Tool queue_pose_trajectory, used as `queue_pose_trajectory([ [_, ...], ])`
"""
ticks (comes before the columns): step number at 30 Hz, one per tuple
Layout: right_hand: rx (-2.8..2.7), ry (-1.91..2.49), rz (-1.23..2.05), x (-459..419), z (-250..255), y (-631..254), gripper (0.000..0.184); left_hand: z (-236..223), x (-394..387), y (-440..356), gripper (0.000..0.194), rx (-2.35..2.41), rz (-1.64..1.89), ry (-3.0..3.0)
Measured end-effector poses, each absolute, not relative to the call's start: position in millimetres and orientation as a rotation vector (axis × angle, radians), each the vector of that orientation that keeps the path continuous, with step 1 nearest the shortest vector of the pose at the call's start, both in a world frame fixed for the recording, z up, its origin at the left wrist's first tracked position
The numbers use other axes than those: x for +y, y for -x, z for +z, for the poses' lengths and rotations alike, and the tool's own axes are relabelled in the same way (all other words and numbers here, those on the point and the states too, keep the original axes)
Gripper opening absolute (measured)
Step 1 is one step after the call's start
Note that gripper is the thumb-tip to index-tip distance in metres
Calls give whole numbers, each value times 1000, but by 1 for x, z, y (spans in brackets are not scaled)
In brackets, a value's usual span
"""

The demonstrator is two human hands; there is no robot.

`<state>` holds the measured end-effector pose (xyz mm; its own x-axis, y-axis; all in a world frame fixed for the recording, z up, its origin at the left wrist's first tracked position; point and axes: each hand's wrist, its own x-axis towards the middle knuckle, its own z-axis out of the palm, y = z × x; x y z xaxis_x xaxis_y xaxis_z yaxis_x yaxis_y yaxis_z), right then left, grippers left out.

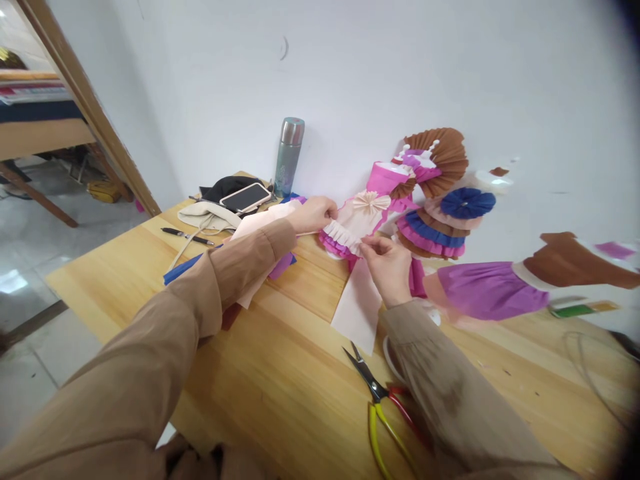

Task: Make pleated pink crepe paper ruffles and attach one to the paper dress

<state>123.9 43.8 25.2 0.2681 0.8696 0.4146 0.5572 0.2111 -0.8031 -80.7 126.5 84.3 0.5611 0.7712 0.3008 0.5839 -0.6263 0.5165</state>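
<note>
A small pink and cream crepe-paper dress (353, 217) leans near the wall, with a pleated bow on its front and a ruffled hem. My left hand (316, 215) is closed at the left end of the cream ruffle, fingertips pinched on its edge. At the lower right of that ruffle, my right hand (391, 268) pinches the hem between thumb and fingers. A pale sheet of paper (357, 310) lies below my right hand. Scissors (374, 387) with yellow and red handles rest beside my right forearm, blades slightly apart.
Behind stand a thermos (290, 157), a phone (246, 198) on a dark bag and a pen (187, 236). To the right are a tiered dress with a blue rosette (467, 203), a brown paper fan (443, 160) and a purple skirt (493, 290). A wall closes off the table's far side.
</note>
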Motion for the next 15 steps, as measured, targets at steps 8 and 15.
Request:
queue_pose_trajectory([
  [8,-1431,1474,372,44,26,-126,30,84,130,83,27,1069,735,-2440],
  [15,-1445,1500,331,43,26,-126,32,83,130,82,25,1066,740,-2430],
])
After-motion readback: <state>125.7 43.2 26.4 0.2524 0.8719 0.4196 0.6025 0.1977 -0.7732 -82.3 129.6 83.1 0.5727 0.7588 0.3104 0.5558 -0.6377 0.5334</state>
